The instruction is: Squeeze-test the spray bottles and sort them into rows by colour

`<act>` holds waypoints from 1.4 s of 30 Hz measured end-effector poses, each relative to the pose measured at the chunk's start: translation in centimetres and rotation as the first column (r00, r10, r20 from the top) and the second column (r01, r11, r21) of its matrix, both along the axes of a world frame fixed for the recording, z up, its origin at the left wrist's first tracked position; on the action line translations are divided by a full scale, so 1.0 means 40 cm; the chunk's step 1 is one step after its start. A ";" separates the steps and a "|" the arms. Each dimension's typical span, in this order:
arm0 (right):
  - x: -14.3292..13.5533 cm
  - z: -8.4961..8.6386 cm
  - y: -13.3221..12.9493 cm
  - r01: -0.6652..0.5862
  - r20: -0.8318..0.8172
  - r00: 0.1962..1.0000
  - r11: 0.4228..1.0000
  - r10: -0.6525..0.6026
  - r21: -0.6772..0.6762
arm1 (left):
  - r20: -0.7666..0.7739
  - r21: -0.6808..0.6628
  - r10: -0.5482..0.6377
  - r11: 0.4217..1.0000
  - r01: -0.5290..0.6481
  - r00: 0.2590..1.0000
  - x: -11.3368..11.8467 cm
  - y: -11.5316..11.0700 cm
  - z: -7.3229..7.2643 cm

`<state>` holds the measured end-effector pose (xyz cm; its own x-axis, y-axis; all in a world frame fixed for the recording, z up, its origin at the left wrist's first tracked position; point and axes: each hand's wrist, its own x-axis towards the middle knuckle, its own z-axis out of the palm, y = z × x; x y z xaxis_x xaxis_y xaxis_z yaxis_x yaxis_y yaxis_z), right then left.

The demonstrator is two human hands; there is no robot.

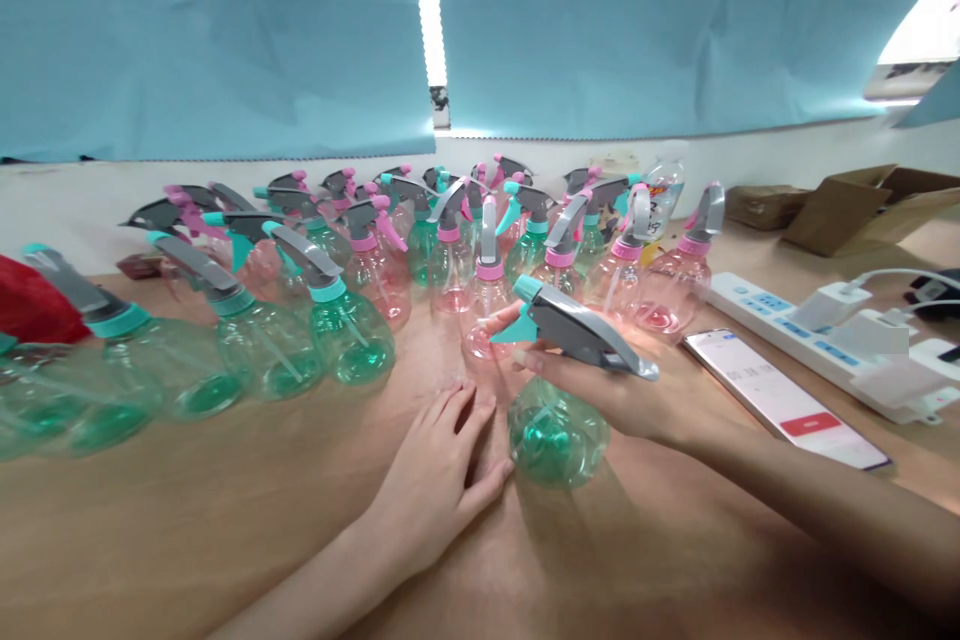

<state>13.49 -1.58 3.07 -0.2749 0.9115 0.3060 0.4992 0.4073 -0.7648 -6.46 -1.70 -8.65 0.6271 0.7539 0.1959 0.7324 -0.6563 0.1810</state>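
My right hand [600,392] is wrapped round the neck of a green spray bottle [559,440] with a grey and turquoise trigger head. The bottle's head tilts, its nozzle pointing up and left. The neck is mostly covered by the fingers. My left hand [442,470] rests palm down on the wooden table [247,540], fingers stretched forward, thumb close beside the bottle's base. It holds nothing. Just beyond my right fingertips stands a pink spray bottle [486,305]. Left of my hands, another green spray bottle [352,345] heads a row of similar ones.
Several pink and green spray bottles fill the back of the table. At right lie a phone [784,395] and a white power strip [795,335] with plugs. An open cardboard box [847,220] and a clear plastic bottle [664,195] stand behind. Something red [37,300] is at far left.
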 end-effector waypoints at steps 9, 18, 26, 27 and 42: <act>0.000 -0.002 -0.003 -0.023 -0.045 0.999 0.998 0.020 -0.062 | 0.008 0.005 -0.004 1.000 0.004 1.000 0.000 0.000 -0.002; -0.001 0.000 -0.002 0.017 -0.033 0.999 0.998 -0.019 -0.066 | 0.012 -0.002 -0.002 1.000 0.002 1.000 -0.001 -0.001 0.000; 0.014 -0.026 0.000 0.044 -0.038 0.998 0.997 -0.047 -0.069 | 0.001 0.006 -0.003 1.000 0.003 1.000 -0.001 0.000 -0.002; 0.017 -0.030 0.002 0.030 -0.030 0.999 0.998 -0.032 -0.059 | -0.001 0.007 -0.003 1.000 0.003 1.000 -0.001 -0.001 -0.001; 0.075 -0.061 -0.006 0.047 0.161 0.986 0.998 -0.054 0.046 | -0.008 0.013 -0.003 1.000 0.003 1.000 -0.001 -0.003 0.000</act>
